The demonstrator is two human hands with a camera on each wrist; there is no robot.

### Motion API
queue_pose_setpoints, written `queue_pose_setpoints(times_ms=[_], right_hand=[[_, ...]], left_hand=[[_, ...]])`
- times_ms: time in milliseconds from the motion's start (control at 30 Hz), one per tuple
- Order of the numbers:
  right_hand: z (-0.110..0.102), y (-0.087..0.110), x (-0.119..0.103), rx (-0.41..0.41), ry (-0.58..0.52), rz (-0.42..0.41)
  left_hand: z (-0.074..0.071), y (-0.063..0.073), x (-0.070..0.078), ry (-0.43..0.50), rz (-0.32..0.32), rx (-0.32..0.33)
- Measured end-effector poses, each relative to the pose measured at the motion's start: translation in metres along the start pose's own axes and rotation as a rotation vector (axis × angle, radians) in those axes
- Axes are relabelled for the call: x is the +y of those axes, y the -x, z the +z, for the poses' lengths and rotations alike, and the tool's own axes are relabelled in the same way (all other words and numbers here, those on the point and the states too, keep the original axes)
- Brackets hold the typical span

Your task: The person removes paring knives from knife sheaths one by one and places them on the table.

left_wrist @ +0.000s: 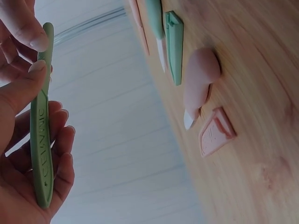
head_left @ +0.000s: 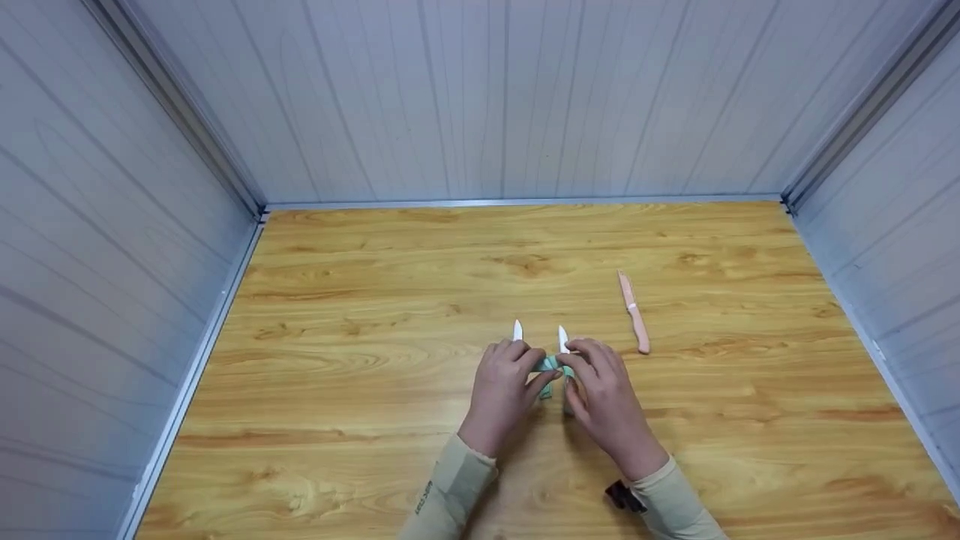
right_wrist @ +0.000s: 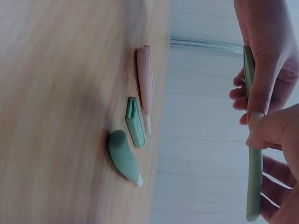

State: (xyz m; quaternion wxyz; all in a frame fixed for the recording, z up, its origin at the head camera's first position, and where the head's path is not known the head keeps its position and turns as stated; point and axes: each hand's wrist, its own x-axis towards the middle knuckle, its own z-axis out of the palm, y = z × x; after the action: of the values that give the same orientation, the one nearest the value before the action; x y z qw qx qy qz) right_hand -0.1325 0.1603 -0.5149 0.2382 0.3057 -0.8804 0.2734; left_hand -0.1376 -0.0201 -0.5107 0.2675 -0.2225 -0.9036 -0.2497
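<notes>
"So, what do the hands have?"

"One long, slim green knife-shaped piece (left_wrist: 39,154) with raised letters along one end. The left hand (head_left: 501,379) holds the lettered end, and the right hand (head_left: 600,386) holds the smooth, rounded end."

"How snug is each grip?"

"Both close in around it. The left fingers curl behind the piece with the thumb against its near side; in the right wrist view the two thumb tips sit just beside each other near its middle."

"And where is it?"

"Raised above the yellow wood-grained desk (head_left: 337,262), spanning the two hands."

"What lies below?"

"A curved pink-handled knife with a white blade (left_wrist: 202,77), with a broad pink sheath (left_wrist: 217,135) near it. On the knife's other side comes a slotted green sheath (right_wrist: 135,126), then a curved green-handled knife with a white blade (right_wrist: 122,154). The head view shows both white blades pointing away from the person."

"Anything farther off?"

"A slim, all-pink knife (head_left: 637,326), to the right and apart from those. Pale panelled walls (head_left: 465,97) stand around the desk, and beige sleeves (head_left: 450,487) cover the forearms."
</notes>
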Motion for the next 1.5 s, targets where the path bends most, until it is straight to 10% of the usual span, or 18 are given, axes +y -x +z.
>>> queue_pose_setpoints(times_ms=[1500], right_hand=[[-0.0066,-0.0031,-0.0041,-0.024,-0.03,0.089]], left_hand=[[-0.0052,0.003,0.0028,0.141,-0.027,0.009]])
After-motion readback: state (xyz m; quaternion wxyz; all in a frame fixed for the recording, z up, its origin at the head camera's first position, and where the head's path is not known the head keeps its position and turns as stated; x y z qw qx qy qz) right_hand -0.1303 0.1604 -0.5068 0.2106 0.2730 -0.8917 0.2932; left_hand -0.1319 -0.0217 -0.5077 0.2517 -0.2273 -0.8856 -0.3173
